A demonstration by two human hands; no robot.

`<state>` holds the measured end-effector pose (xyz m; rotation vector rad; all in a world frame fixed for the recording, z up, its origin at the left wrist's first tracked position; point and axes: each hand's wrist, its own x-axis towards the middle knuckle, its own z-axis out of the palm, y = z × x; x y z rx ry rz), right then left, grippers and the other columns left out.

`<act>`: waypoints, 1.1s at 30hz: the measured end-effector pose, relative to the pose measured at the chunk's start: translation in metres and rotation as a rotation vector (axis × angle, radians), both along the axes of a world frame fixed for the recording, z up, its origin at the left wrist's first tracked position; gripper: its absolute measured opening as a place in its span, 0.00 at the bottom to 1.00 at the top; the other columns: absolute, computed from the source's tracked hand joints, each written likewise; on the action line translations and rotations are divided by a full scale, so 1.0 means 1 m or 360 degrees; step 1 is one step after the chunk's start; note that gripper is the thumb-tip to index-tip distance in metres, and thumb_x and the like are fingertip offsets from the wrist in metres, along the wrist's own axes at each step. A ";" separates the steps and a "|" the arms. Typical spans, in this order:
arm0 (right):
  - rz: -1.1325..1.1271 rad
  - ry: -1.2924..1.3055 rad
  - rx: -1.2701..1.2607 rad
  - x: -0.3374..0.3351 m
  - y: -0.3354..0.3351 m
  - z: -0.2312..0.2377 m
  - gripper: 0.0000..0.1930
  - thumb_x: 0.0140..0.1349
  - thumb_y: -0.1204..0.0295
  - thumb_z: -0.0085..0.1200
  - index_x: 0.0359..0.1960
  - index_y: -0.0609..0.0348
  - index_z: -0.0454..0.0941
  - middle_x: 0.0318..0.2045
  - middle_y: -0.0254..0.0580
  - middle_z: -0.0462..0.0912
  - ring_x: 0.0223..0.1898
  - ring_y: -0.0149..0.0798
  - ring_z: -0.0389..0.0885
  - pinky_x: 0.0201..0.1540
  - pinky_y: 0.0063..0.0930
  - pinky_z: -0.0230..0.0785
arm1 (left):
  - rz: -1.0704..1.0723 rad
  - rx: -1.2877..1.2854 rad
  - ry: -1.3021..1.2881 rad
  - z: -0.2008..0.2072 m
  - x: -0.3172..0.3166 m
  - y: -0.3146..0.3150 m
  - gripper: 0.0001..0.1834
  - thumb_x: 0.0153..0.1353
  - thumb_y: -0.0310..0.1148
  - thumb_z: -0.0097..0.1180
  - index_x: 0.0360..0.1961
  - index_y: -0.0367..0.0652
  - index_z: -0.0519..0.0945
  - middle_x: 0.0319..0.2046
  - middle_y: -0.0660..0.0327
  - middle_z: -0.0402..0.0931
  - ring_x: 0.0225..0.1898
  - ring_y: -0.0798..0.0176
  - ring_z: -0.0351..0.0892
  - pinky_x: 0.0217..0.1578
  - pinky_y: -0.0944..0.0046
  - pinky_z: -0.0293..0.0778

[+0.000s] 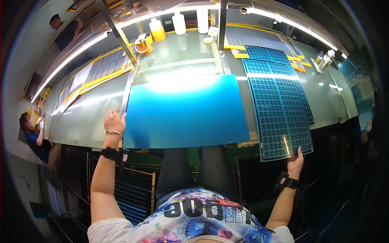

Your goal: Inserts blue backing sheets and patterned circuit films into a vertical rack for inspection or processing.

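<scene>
A plain, glossy blue sheet [182, 117] lies flat on the worktable in front of me, its near edge reaching the table's front. By its left edge is my left hand [114, 121], fingers stretched forward and thumb close to the sheet; it grips nothing. On the right, my right hand [296, 162] pinches the near right corner of a dark blue panel [279, 109] covered in rows of small round patterns. The thumb is on top, the fingers mostly hidden beneath. Under this panel, a second similar panel [265, 53] shows at the far and right edges.
Yellow-edged films [99, 73] lie at left; more films [259, 38] lie at far right. Behind the sheet stand a tape roll [143, 46], an orange bottle [157, 30] and a white bottle [178, 23]. Metal posts [222, 24] rise from the table. Another person [34, 135] is at far left.
</scene>
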<state>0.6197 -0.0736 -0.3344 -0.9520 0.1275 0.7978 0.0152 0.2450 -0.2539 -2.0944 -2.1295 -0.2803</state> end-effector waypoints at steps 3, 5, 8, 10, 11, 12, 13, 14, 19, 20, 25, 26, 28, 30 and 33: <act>0.0211 -0.0229 0.0052 0.016 -0.010 -0.019 0.16 0.62 0.64 0.48 0.44 0.63 0.72 0.44 0.43 0.77 0.43 0.40 0.76 0.47 0.34 0.68 | -0.0418 0.0040 -0.0576 0.023 0.041 -0.020 0.17 0.56 0.44 0.53 0.30 0.37 0.78 0.32 0.47 0.77 0.35 0.48 0.76 0.37 0.55 0.71; 0.0094 -0.0088 0.0012 0.011 -0.003 -0.008 0.18 0.62 0.63 0.47 0.48 0.63 0.70 0.45 0.42 0.76 0.46 0.40 0.75 0.50 0.33 0.67 | -0.0886 -0.0091 -0.0959 0.009 0.087 -0.045 0.15 0.56 0.43 0.54 0.31 0.41 0.80 0.29 0.52 0.78 0.32 0.50 0.77 0.34 0.57 0.72; 0.0115 -0.0173 0.0020 0.011 -0.011 0.001 0.17 0.61 0.65 0.50 0.47 0.63 0.71 0.45 0.42 0.77 0.44 0.38 0.76 0.49 0.30 0.67 | -0.1427 -0.1114 -0.1237 0.014 0.169 -0.113 0.14 0.55 0.40 0.56 0.38 0.41 0.79 0.33 0.53 0.78 0.36 0.56 0.78 0.39 0.61 0.72; 0.0185 -0.0231 0.0016 0.022 -0.018 -0.001 0.17 0.60 0.67 0.51 0.47 0.63 0.71 0.44 0.41 0.77 0.44 0.37 0.75 0.49 0.29 0.66 | -0.1733 -0.1622 -0.1275 -0.005 0.200 -0.143 0.18 0.55 0.42 0.55 0.39 0.38 0.78 0.35 0.51 0.77 0.39 0.54 0.77 0.41 0.60 0.72; 0.0155 -0.0272 -0.0009 0.020 -0.018 0.005 0.17 0.60 0.67 0.51 0.47 0.63 0.71 0.44 0.41 0.77 0.45 0.37 0.75 0.50 0.29 0.66 | -0.1858 -0.1539 -0.1213 -0.016 0.213 -0.153 0.19 0.55 0.43 0.55 0.40 0.37 0.77 0.35 0.50 0.77 0.39 0.54 0.77 0.41 0.60 0.72; 0.0181 -0.0270 -0.0012 0.014 -0.015 0.013 0.17 0.60 0.67 0.51 0.47 0.63 0.71 0.44 0.41 0.77 0.45 0.37 0.75 0.50 0.29 0.66 | -0.1959 -0.1451 -0.1194 -0.033 0.226 -0.158 0.19 0.56 0.43 0.54 0.39 0.37 0.77 0.35 0.50 0.78 0.39 0.53 0.77 0.40 0.60 0.72; 0.0191 -0.0276 -0.0015 0.002 -0.013 0.021 0.17 0.60 0.67 0.51 0.47 0.63 0.71 0.45 0.41 0.77 0.45 0.37 0.75 0.50 0.29 0.65 | -0.1955 -0.1456 -0.1202 -0.036 0.232 -0.157 0.19 0.56 0.43 0.54 0.39 0.37 0.77 0.35 0.50 0.78 0.39 0.53 0.77 0.40 0.60 0.72; 0.0177 -0.0293 -0.0019 -0.003 -0.014 0.030 0.16 0.59 0.68 0.51 0.47 0.63 0.71 0.45 0.41 0.76 0.45 0.36 0.74 0.50 0.29 0.65 | -0.1846 -0.1501 -0.1336 -0.035 0.239 -0.154 0.18 0.57 0.43 0.53 0.39 0.37 0.77 0.35 0.50 0.78 0.38 0.53 0.78 0.40 0.60 0.72; 0.0132 -0.0320 -0.0018 -0.006 -0.009 0.018 0.15 0.59 0.69 0.52 0.46 0.62 0.71 0.44 0.40 0.77 0.45 0.37 0.75 0.49 0.28 0.66 | -0.1605 -0.1277 -0.1305 -0.016 0.235 -0.140 0.18 0.54 0.42 0.56 0.40 0.40 0.78 0.40 0.52 0.77 0.44 0.52 0.75 0.44 0.58 0.70; 0.0131 -0.0234 0.0026 -0.002 -0.008 0.012 0.15 0.60 0.69 0.51 0.46 0.63 0.72 0.43 0.41 0.77 0.44 0.37 0.75 0.49 0.29 0.66 | -0.1618 -0.0804 -0.1110 -0.016 0.224 -0.138 0.23 0.51 0.45 0.58 0.44 0.41 0.75 0.46 0.52 0.73 0.49 0.51 0.70 0.48 0.55 0.66; 0.0032 -0.0137 0.0042 0.024 -0.021 -0.014 0.13 0.62 0.70 0.48 0.44 0.66 0.71 0.42 0.45 0.77 0.43 0.42 0.76 0.46 0.35 0.69 | -0.1164 -0.0190 -0.0299 -0.022 0.164 -0.126 0.48 0.40 0.51 0.65 0.62 0.48 0.58 0.63 0.53 0.51 0.66 0.48 0.45 0.59 0.42 0.47; 0.0006 -0.0117 0.0027 0.029 -0.026 -0.016 0.13 0.62 0.69 0.48 0.44 0.66 0.71 0.42 0.45 0.77 0.42 0.42 0.76 0.46 0.34 0.69 | -0.1210 -0.0197 -0.0307 -0.026 0.161 -0.124 0.48 0.40 0.51 0.65 0.62 0.48 0.58 0.63 0.53 0.51 0.66 0.48 0.45 0.59 0.42 0.47; 0.0034 -0.0074 -0.0020 0.032 -0.023 -0.022 0.14 0.62 0.69 0.48 0.44 0.66 0.71 0.41 0.44 0.76 0.41 0.42 0.76 0.45 0.34 0.69 | -0.1170 -0.0224 -0.0146 -0.036 0.155 -0.119 0.49 0.40 0.50 0.64 0.63 0.51 0.56 0.64 0.55 0.49 0.66 0.49 0.44 0.60 0.41 0.44; 0.0024 -0.0071 -0.0013 0.012 -0.005 -0.013 0.14 0.62 0.68 0.48 0.43 0.66 0.71 0.40 0.44 0.77 0.40 0.42 0.76 0.43 0.33 0.70 | -0.1134 -0.0102 -0.0091 -0.046 0.146 -0.116 0.44 0.44 0.46 0.62 0.63 0.54 0.57 0.65 0.56 0.49 0.66 0.50 0.45 0.60 0.42 0.43; -0.0023 -0.0067 0.0044 0.005 0.001 -0.014 0.13 0.62 0.67 0.48 0.42 0.65 0.72 0.38 0.41 0.78 0.37 0.39 0.77 0.40 0.30 0.71 | -0.1148 -0.0076 -0.0119 -0.045 0.148 -0.117 0.40 0.46 0.42 0.61 0.62 0.53 0.60 0.64 0.55 0.50 0.66 0.50 0.45 0.60 0.41 0.43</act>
